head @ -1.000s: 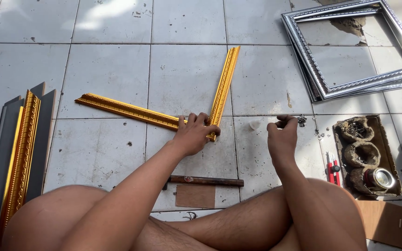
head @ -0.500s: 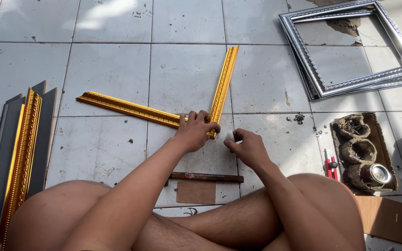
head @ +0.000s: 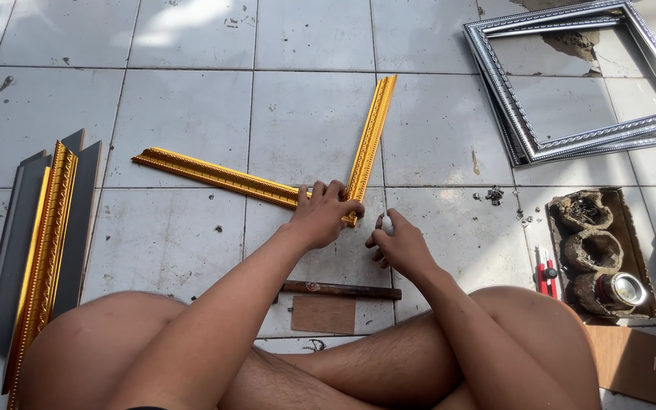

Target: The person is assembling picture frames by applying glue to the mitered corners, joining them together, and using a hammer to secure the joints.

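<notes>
Here, two gold moulding strips [head: 298, 171] lie on the tiled floor [head: 184, 106], meeting in a corner just in front of the crossed legs. The left hand [head: 322, 216] presses flat on that joint, its grip spread over both strips. The right hand [head: 400, 244] is closed around a small pale object [head: 386, 223] (too small to identify) just beside the corner. A silver frame [head: 571, 83] lies well apart.

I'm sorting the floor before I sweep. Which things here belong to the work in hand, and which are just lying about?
In use:
two gold mouldings meeting at a corner, pressed by the left hand
small white piece in the right hand

Lying about:
silver frames
stacked mouldings
hammer
tray of tins
</notes>
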